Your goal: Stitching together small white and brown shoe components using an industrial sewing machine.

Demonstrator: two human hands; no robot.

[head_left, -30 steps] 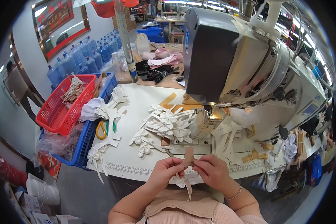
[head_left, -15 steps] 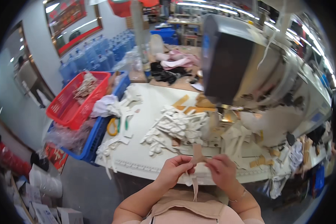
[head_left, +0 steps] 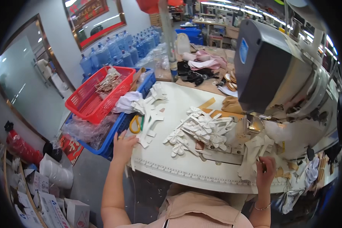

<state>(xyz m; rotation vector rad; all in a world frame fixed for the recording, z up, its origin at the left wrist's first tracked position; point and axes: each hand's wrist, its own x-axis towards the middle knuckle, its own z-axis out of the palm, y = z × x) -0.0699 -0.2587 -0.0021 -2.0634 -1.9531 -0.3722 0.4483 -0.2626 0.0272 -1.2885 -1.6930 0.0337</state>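
My left hand [head_left: 124,147] is at the left edge of the white sewing table, fingers spread and touching white cut strips [head_left: 143,138]. Just beyond it lie scissors with yellow handles [head_left: 134,124], partly under the strips. My right hand [head_left: 266,169] has its fingers curled at a stack of flat white cut pieces [head_left: 253,154] on the right; it appears to pinch the edge of one. Between my hands sits a heap of white strappy pieces with flower shapes [head_left: 205,127], in front of the sewing machine [head_left: 269,72].
A red basket [head_left: 74,104] of scraps rests on a blue crate [head_left: 119,133] beside the table. A printed ruler tape [head_left: 190,174] runs along the table's front edge. Pink and black fabric [head_left: 207,62] lies behind. Blue water bottles [head_left: 114,49] line the wall.
My hands have parted from the middle, left hand to the left strips, right hand to the right stack. The beige piece they held together is out of them. The view has shifted.
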